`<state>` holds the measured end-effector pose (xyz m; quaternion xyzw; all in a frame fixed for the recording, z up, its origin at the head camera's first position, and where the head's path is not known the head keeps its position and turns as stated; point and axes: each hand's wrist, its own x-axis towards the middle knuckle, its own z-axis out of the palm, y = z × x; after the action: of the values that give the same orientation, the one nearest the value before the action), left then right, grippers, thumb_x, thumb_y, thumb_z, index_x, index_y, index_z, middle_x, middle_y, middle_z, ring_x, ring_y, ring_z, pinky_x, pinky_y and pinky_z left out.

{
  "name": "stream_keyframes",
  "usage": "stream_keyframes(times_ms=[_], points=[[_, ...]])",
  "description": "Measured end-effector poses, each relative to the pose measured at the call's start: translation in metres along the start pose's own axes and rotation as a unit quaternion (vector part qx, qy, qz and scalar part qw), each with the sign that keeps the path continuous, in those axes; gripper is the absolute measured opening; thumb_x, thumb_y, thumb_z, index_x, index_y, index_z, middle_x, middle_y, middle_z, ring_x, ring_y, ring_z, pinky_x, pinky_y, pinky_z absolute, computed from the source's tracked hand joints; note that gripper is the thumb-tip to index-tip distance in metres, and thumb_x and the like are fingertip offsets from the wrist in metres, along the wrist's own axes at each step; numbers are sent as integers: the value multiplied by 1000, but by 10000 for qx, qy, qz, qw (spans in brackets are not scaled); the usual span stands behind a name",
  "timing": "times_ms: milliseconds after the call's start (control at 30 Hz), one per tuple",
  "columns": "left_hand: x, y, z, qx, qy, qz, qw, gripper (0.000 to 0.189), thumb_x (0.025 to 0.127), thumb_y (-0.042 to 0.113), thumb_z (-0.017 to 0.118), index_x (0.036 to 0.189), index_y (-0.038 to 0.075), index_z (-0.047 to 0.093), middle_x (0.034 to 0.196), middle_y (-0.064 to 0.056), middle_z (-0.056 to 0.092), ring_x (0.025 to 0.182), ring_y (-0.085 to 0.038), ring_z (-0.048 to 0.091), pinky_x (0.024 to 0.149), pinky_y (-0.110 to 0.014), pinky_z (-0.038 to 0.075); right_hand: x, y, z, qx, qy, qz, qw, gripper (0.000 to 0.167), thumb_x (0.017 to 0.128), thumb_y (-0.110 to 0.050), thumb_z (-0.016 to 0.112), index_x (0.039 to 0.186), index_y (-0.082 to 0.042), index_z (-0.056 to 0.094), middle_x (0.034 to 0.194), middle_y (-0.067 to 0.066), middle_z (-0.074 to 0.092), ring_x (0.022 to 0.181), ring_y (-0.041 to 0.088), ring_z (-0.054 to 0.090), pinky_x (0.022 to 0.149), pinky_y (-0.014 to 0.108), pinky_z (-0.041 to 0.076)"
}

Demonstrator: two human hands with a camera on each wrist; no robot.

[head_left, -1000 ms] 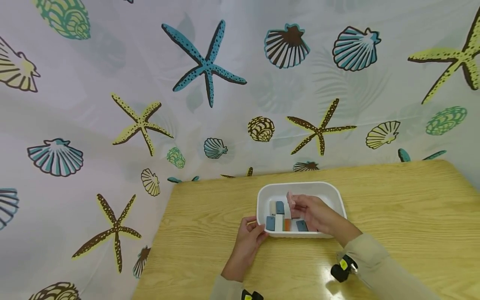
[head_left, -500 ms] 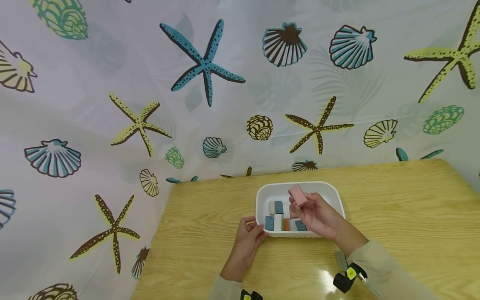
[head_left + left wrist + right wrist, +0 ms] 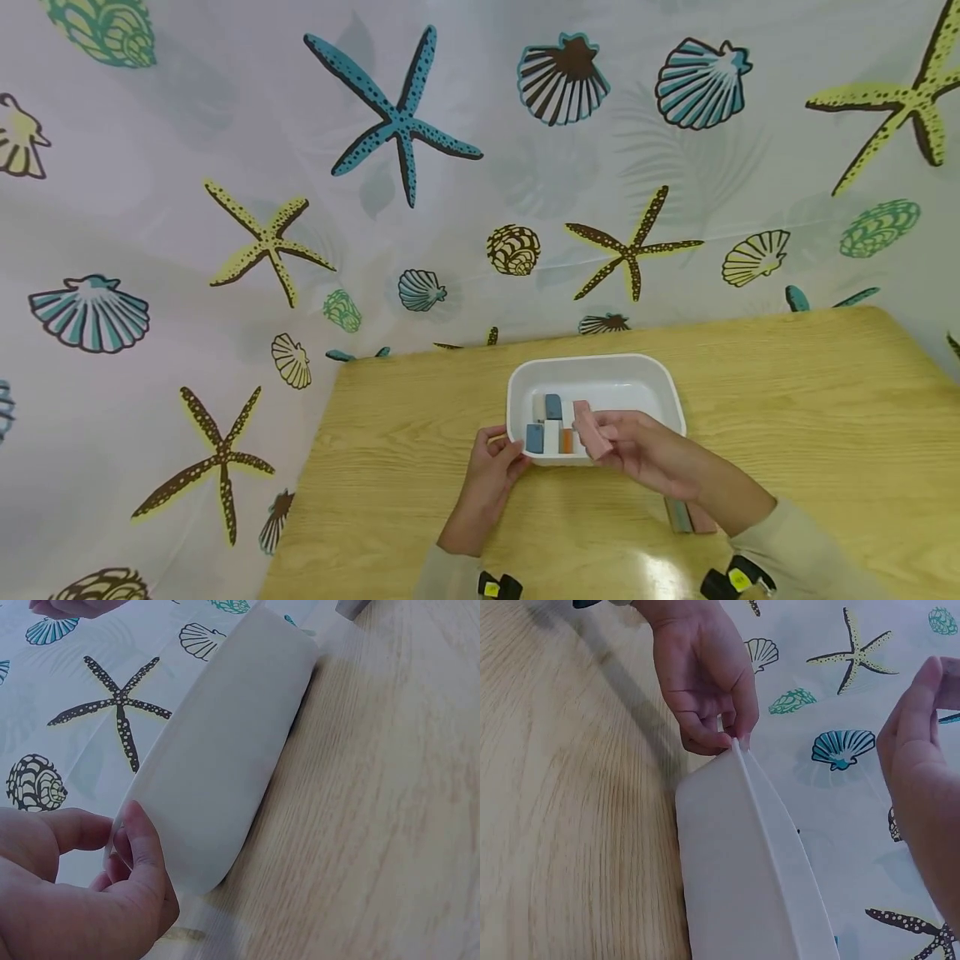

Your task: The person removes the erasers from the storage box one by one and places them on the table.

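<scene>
Lower frame, right of centre: a white tray [image 3: 630,372] with blue blocks [image 3: 535,438], pale blocks [image 3: 552,437] and an orange block [image 3: 567,441] at left. The left hand [image 3: 487,479] pinches its lower-left rim; the right hand [image 3: 656,458] holds a pink block [image 3: 591,429] over its middle.

The head view is bright, with a white glare patch low on the yellowish wood-grain desk [image 3: 405,433]; both wrist views look dimmer and greyer (softer, too), a narrow dark shadow edging the white rectangular plastic tray [image 3: 225,757].
</scene>
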<state>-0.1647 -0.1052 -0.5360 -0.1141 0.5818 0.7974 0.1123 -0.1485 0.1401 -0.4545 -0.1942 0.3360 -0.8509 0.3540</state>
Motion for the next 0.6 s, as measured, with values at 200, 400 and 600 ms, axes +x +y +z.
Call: stream_keyframes(times_ms=[200, 400, 600], points=[[2, 3, 1, -56, -32, 18, 10000, 42, 89, 0, 57, 125, -4, 34, 94, -9, 48, 77, -17, 57, 74, -26, 52, -12, 1, 5, -1892, 1305, 753, 9703, 33, 94, -9, 49, 122, 10, 46, 110, 9, 58, 94, 16, 59, 85, 31, 50], [2, 4, 1, -41, -58, 31, 10000, 43, 90, 0, 57, 125, -4, 33, 94, -10, 49, 78, -17, 57, 73, -26, 52, -20, 17, 10, -4991, 2603, 1049, 8199, 31, 88, -23, 63, 100, 5, 58, 85, 6, 61, 77, 17, 59, 66, 28, 52], [1, 2, 1, -39, -34, 14, 10000, 42, 90, 1, 57, 125, -4, 34, 95, -11, 48, 78, -18, 57, 74, -26, 53, -33, 30, 9, -6381, 3139, 1074, 6948, 19, 83, -19, 65, 86, 0, 60, 69, 0, 55, 62, 13, 49, 54, 27, 44]])
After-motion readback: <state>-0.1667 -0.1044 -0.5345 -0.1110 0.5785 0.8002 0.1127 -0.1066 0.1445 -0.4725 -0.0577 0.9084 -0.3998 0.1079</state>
